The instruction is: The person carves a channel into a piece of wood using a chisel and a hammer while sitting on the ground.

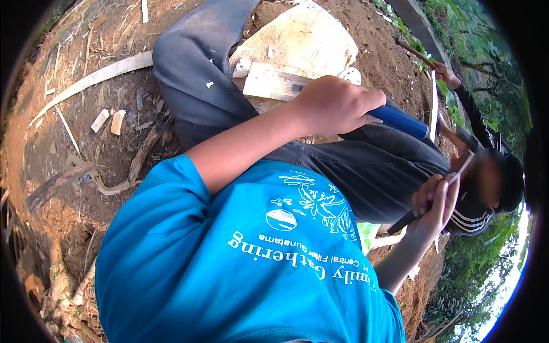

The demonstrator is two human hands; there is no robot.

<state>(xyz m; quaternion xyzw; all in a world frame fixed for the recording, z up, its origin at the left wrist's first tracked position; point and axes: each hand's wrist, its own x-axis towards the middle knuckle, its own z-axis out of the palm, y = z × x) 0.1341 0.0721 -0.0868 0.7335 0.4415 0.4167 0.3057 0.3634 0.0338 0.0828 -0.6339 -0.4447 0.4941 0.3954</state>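
Note:
My left hand (337, 106) is closed round a blue cylinder (403, 121), which sticks out to the right over my dark trousers. What lies at its hidden end I cannot tell. Farther right, my right hand (433, 207) grips a thin metal tool with a dark handle (401, 222). A narrow pale shaft (464, 162) rises from its far end; its exact kind is unclear. Beyond my left hand, a flat wooden piece (270, 81) lies at the near edge of a pale wood stump (303, 37). A white round thing with dark holes (350, 75) shows just behind my knuckles.
Another person (486, 188) in a dark cap is close on the right, one hand (448, 75) on a wooden stick (413, 48). A long curved wood strip (91, 78) and small wood blocks (108, 122) lie on the soil at left, among roots and chips.

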